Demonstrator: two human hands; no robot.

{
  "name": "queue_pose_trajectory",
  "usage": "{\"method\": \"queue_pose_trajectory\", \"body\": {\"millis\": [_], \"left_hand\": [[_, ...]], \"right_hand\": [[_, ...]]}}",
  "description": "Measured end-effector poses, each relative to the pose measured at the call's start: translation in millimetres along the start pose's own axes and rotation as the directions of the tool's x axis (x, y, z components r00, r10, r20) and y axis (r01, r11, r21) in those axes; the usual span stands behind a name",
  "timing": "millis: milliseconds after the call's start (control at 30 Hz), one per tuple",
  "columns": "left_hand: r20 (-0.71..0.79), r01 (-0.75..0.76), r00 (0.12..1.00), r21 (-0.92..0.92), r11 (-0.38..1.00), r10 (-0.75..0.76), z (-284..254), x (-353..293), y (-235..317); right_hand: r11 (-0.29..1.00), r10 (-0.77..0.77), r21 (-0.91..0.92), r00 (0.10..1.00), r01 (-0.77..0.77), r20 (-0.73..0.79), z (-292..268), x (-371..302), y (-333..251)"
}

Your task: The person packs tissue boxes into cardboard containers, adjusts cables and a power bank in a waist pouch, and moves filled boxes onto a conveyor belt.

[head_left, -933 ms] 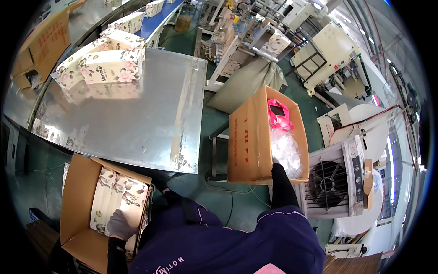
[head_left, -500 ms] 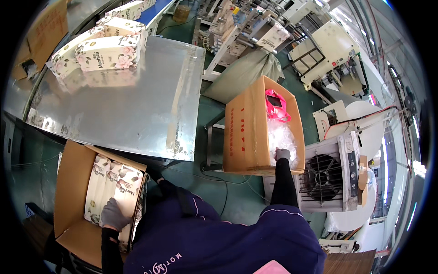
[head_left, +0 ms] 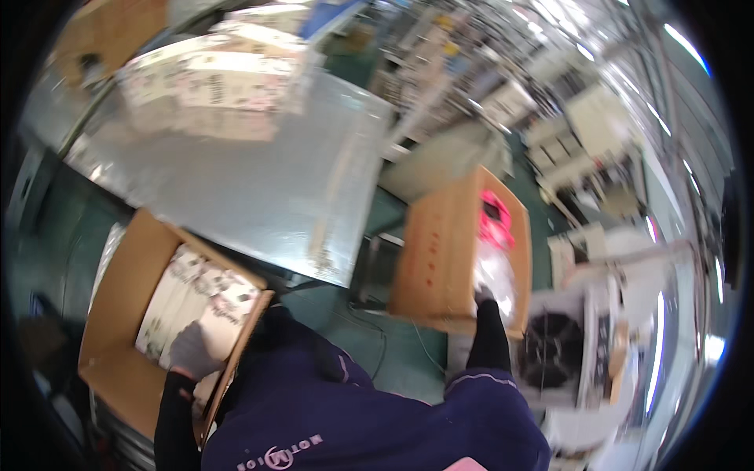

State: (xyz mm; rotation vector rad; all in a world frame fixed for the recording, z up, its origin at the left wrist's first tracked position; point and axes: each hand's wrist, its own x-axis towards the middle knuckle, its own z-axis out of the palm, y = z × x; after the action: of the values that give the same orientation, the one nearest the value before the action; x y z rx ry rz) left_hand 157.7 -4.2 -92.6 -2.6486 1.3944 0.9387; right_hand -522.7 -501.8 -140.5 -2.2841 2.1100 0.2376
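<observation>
Floral packs (head_left: 184, 302): in the left carton, at 8 o'clock from the view's centre; probably light, soft and slick-wrapped, best held around both long sides, since one end might crumple.
Left hand (head_left: 192, 351): gloved, laid on the packs; blur hides whether it grips one, so finger spread cannot be told.
Left carton (head_left: 118, 330): brown, tilted; its walls look stiff.
Clear plastic (head_left: 495, 271): in the right carton, between 3 and 4 o'clock; likely very light, limp and slippery, best pinched at an edge.
Right hand (head_left: 483, 294): at the plastic; whether it holds any cannot be told.
Right carton (head_left: 436, 263): pink strap (head_left: 496, 222) inside, at 3 o'clock.
Metal table (head_left: 259, 188): 10 o'clock, bearing more packs (head_left: 232, 82).
</observation>
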Motion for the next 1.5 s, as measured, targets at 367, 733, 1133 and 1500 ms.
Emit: {"method": "queue_pose_trajectory", "body": {"millis": [367,733,1133,1500], "left_hand": [[0.159,0.068,0.983,0.137,0.988,-0.089,-26.7,-14.4,19.5],[0.195,0.074,0.977,0.07,0.995,-0.086,-30.9,-2.2,17.8],[-0.367,-0.154,0.923,-0.621,0.769,-0.112,-44.5,-0.4,12.8],[-0.023,0.072,0.671,-0.993,0.096,-0.741,2.0,23.9,-49.3]], "right_hand": [[0.982,0.132,-0.155,0.977,-0.106,0.166,34.6,-13.9,-65.9],[0.937,0.331,-0.088,0.94,-0.338,-0.088,-10.9,-5.2,-1.8],[0.413,-0.723,0.692,0.675,0.592,-0.146,-231.2,-90.3,-461.5],[-0.575,-0.81,0.054,-0.578,0.816,0.097,-80.0,-260.6,-746.5]]}}
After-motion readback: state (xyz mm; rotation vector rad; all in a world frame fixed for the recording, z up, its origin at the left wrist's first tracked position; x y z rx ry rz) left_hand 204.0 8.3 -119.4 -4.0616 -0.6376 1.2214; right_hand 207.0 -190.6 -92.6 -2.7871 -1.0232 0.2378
